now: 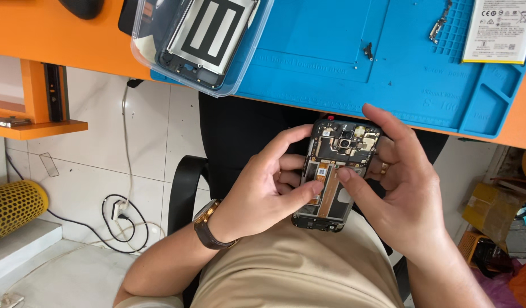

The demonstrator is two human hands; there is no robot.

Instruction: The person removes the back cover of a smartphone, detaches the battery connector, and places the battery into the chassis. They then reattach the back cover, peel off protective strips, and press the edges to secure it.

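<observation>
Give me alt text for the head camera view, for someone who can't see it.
Both hands, left and right, hold an opened phone over the lap, thumbs on its insides. Above, a blue mat holds a battery and a clear tray.

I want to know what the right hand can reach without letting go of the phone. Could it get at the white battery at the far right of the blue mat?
Probably not as things stand: the right hand is holding the opened phone over the lap, and the battery lies across the blue mat. Nothing blocks the way.
</observation>
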